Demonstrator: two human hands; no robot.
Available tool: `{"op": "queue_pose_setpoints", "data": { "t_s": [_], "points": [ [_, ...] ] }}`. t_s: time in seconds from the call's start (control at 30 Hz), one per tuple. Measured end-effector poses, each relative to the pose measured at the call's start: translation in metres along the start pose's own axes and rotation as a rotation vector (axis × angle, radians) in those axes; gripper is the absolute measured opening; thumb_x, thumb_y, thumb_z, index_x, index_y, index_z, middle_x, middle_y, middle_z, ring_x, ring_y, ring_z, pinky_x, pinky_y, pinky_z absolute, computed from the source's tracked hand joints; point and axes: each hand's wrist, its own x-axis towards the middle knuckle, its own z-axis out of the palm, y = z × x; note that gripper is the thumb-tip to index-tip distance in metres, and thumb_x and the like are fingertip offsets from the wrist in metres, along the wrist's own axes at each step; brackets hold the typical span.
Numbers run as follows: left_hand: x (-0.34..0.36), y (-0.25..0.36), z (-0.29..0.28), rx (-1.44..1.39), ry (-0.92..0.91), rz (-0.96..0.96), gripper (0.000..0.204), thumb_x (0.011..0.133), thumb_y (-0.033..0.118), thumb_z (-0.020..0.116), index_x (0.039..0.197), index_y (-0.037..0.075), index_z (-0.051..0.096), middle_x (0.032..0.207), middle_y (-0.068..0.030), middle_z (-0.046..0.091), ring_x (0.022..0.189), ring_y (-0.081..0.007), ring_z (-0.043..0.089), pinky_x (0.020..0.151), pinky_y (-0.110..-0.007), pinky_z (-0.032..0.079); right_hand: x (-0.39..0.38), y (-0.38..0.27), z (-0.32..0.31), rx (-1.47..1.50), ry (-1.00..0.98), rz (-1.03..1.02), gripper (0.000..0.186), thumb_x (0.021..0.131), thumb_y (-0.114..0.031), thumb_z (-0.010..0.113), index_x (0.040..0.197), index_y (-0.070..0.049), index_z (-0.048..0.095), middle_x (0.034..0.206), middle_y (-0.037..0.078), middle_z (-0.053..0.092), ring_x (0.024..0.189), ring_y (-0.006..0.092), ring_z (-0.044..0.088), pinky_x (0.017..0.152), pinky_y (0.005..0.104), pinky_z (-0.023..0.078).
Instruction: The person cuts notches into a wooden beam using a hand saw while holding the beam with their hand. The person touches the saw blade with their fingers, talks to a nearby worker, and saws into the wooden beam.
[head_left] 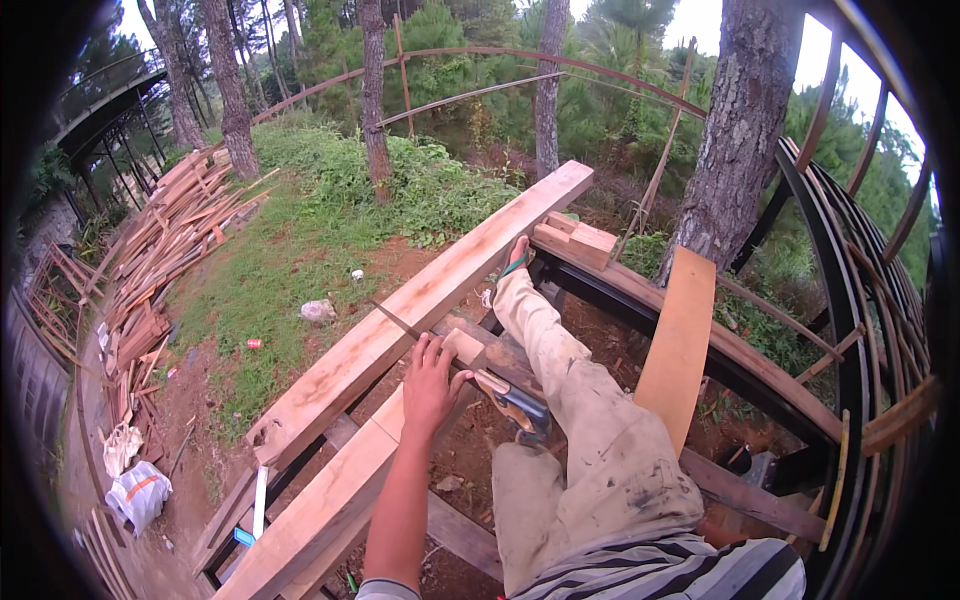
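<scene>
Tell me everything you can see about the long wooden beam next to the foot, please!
The long wooden beam is squared, pale pinkish-tan, with brown blotches along its top. Its near end has a dark, rough patch. It lies slantwise, lower left to upper right. The foot is beside it, and a thin saw blade crosses it in view; I can't tell if either touches.

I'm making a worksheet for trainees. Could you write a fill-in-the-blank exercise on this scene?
1. The saw handle is on the ____ (left or right) of the left hand.
2. The strap on the foot is ____.
3. The shirt is patterned with ____.

Missing words: right; green; stripes
</scene>
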Motion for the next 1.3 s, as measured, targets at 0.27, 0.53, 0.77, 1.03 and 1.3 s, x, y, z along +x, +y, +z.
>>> {"op": "queue_pose_setpoints", "data": {
  "t_s": [0.27,0.53,0.77,1.03,1.3],
  "points": [
    [-0.001,-0.007,0.004,-0.003,-0.003,0.01,0.059,0.101,0.055,0.075,0.139,0.01,0.069,0.165,-0.0135,0.055,0.164,-0.0383,0.037,0.124,-0.058,0.045,0.0,-0.008,0.004,-0.012,-0.004,-0.012,0.026,0.095,-0.02,0.077,0.113,-0.001,0.077,0.098,0.016,0.081,0.094,0.0275,0.08,0.082,0.0411,0.062],
    [-0.002,-0.005,0.006,0.023,-0.014,-0.003,0.061,0.102,0.056,0.073,0.142,0.011,0.068,0.165,-0.0132,0.054,0.165,-0.0376,0.035,0.124,-0.058,0.046,-0.001,-0.005,0.007,-0.024,0.008,-0.02,0.026,0.095,-0.02,0.077,0.113,-0.001,0.077,0.098,0.015,0.081,0.093,0.027,0.08,0.081,0.0408,0.062],
    [-0.003,-0.002,-0.001,0.027,-0.039,-0.019,0.062,0.102,0.056,0.073,0.143,0.01,0.067,0.165,-0.0134,0.054,0.165,-0.0377,0.035,0.126,-0.056,0.045,0.0,-0.008,0.012,-0.024,0.001,-0.033,0.025,0.094,-0.019,0.078,0.112,-0.001,0.077,0.097,0.015,0.08,0.092,0.0265,0.079,0.081,0.0406,0.061],
    [-0.002,-0.005,0.003,0.009,-0.027,-0.013,0.062,0.102,0.057,0.073,0.14,0.009,0.067,0.162,-0.012,0.056,0.164,-0.0377,0.036,0.127,-0.054,0.045,0.002,-0.014,0.015,-0.027,0.003,-0.048,0.025,0.094,-0.018,0.078,0.112,-0.001,0.077,0.096,0.015,0.08,0.091,0.026,0.079,0.08,0.0403,0.061],
    [-0.004,-0.007,0.004,0.011,-0.045,-0.004,0.066,0.104,0.058,0.069,0.15,0.011,0.06,0.166,-0.0102,0.052,0.167,-0.0349,0.033,0.122,-0.062,0.047,-0.003,-0.014,0.017,-0.031,-0.004,-0.058,0.024,0.094,-0.018,0.078,0.111,-0.001,0.077,0.095,0.015,0.08,0.09,0.0255,0.079,0.08,0.04,0.061]
  ]
}}
